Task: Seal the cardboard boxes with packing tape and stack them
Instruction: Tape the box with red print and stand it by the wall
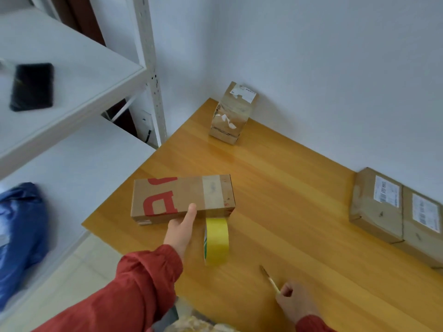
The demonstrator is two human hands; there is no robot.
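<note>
Left grip [180,232] extended forward, thumb pinching; right grip [293,301] curled, clasping

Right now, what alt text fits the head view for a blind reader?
The left hand grips a long cardboard box with red print at a wooden table, beside a yellow tape roll standing on edge. The right hand holds a thin tool; three more boxes sit by the wall.

The table [299,212] is honey-yellow wood with straight grain. The long box [182,197] is brown with red letters and a paler tan band. The tape roll [217,240] is bright yellow, green on its side; the thin tool [269,279] yellowish; the sleeve [134,283] brick red. The small box [231,113] and the pair of boxes [405,219] are brown with white labels. The phone [32,86] is black, the bag [19,231] blue.
</note>
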